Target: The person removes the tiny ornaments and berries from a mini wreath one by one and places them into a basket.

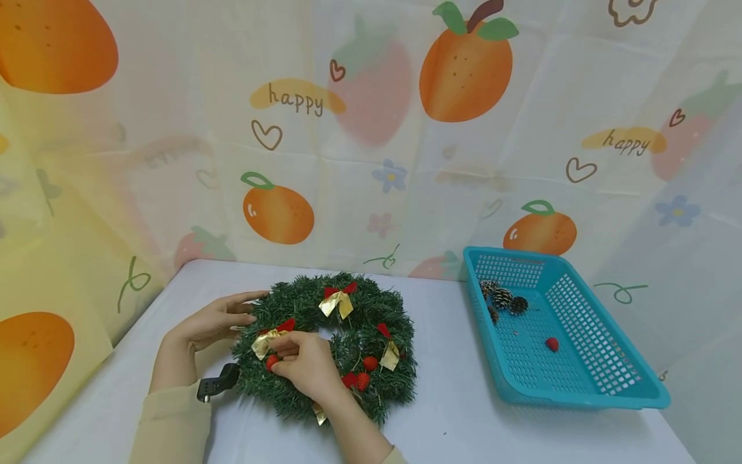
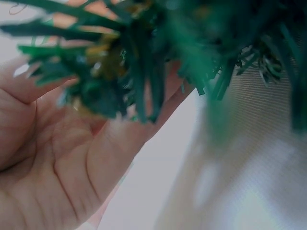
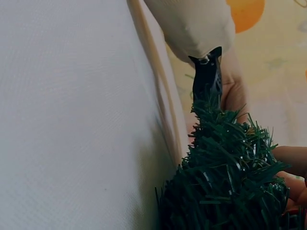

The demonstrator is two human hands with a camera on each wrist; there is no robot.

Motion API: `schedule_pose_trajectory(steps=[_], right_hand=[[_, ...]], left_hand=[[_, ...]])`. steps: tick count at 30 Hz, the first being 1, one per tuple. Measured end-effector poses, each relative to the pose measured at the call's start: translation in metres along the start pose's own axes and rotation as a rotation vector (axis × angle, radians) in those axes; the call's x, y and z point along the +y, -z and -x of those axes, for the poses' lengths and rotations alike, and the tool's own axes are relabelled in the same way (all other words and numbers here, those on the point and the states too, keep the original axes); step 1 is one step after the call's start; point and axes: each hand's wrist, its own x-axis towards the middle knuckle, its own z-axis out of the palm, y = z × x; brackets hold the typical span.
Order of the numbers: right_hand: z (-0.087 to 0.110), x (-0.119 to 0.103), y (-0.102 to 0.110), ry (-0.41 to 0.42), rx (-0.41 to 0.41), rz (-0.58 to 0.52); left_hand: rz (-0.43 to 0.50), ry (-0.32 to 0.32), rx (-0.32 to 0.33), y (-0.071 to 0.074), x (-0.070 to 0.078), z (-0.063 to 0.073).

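Observation:
A green wreath of tinsel-like needles lies on the white table, with gold-and-red bows round it. My right hand is over its left side, pinching a small red strawberry ornament between thumb and fingers, just below the left bow. Two more red strawberry ornaments sit at the wreath's lower right. My left hand touches the outer left edge with fingers extended. In the left wrist view, green needles overlap its palm and hide the fingertips. The right wrist view shows the wreath's edge close up.
A blue plastic basket stands at the right, holding several pine cones and one red strawberry ornament. A fruit-patterned curtain hangs behind the table. A black camera mount on the left wrist sits close beside the wreath.

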Motion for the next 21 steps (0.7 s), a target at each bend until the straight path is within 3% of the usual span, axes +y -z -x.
schedule_pose_trajectory(steps=[14,21], right_hand=[[0.0007,0.0000,-0.0052,0.058,0.021,0.119],[0.0020,-0.0010,-0.0049,0.040,0.017,0.084]], left_hand=[[0.007,-0.008,-0.007,0.0011,-0.0025,-0.0012],[0.008,-0.012,-0.004,0.0008,-0.0009,-0.0002]])
